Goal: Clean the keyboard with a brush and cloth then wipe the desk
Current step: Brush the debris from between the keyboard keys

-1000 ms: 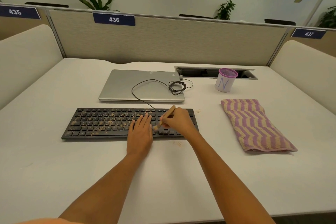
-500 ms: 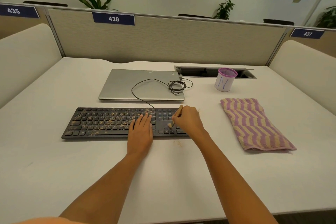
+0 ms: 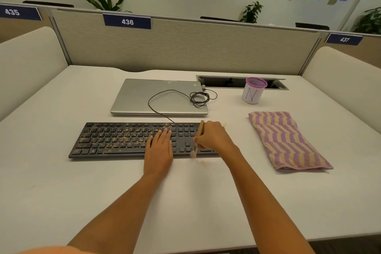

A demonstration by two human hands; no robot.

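A black keyboard point(image 3: 115, 140) lies across the white desk point(image 3: 61, 192), its left and middle keys speckled with tan crumbs. My left hand point(image 3: 159, 148) rests flat on the keys right of centre, fingers straight. My right hand point(image 3: 214, 137) grips a small wooden brush point(image 3: 199, 137) over the keyboard's right part, bristles down at the front edge. A few crumbs point(image 3: 203, 163) lie on the desk just below the bristles. A folded purple and tan striped cloth point(image 3: 286, 140) lies to the right, untouched.
A closed silver laptop point(image 3: 144, 97) sits behind the keyboard with a coiled black cable point(image 3: 199, 98) on it. A purple-rimmed white cup point(image 3: 253, 92) stands by an open cable slot point(image 3: 226, 82). Beige partitions wall the desk at the back and sides.
My right hand has carried the brush rightward, then swept it toward the keyboard's front edge. The left hand has stayed flat on the keys.
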